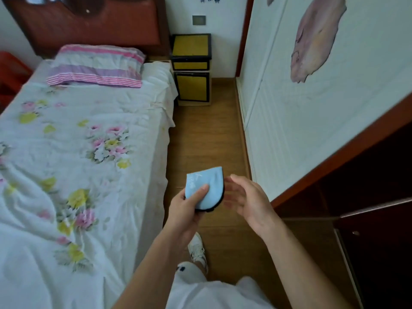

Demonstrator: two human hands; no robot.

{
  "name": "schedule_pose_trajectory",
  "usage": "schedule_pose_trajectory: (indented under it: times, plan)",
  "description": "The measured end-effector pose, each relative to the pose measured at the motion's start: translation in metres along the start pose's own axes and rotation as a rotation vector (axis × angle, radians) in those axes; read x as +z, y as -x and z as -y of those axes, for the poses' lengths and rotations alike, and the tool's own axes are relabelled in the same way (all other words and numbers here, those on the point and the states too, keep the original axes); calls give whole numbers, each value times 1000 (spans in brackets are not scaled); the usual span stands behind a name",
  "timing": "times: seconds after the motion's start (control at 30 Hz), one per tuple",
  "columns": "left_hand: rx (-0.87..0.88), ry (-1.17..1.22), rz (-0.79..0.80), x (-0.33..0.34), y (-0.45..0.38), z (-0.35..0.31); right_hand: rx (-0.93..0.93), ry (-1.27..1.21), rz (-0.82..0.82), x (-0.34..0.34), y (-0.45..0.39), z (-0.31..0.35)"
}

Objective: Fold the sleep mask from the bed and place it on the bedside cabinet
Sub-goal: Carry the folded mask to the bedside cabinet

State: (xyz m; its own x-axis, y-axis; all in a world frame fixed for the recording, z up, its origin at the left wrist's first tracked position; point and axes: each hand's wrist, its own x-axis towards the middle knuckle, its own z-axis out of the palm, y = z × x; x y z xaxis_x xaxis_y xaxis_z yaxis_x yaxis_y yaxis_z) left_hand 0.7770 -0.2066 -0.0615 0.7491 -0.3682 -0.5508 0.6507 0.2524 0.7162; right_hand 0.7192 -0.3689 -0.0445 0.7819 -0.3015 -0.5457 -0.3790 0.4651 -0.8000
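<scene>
The sleep mask [206,184] is light blue with a black edge and is folded in half. My left hand [189,205] grips it over the wooden floor, thumb pressed on its top face. Just to the right of the mask, my right hand [247,197] is spread with nothing in it; I cannot tell if its fingertips touch the mask. The bedside cabinet [191,46], yellow with black frames, stands far ahead beside the bed's headboard. The bed [78,152] with a flowered sheet lies to my left.
A striped pillow [95,65] rests at the head of the bed. A white wardrobe door [312,108] and dark wooden shelving [367,197] line the right side. A narrow strip of wooden floor [205,134] runs between bed and wardrobe toward the cabinet.
</scene>
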Motion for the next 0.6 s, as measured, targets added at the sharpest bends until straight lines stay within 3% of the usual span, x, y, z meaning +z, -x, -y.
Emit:
schedule_pose_trajectory:
  times: [0.23, 0.6]
  plan:
    - [69, -41, -21, -10, -86, -101, 15, 50, 34, 73, -90, 67]
    - [68, -60, -108, 7, -206, -175, 37, -23, 12, 105, -220, 134]
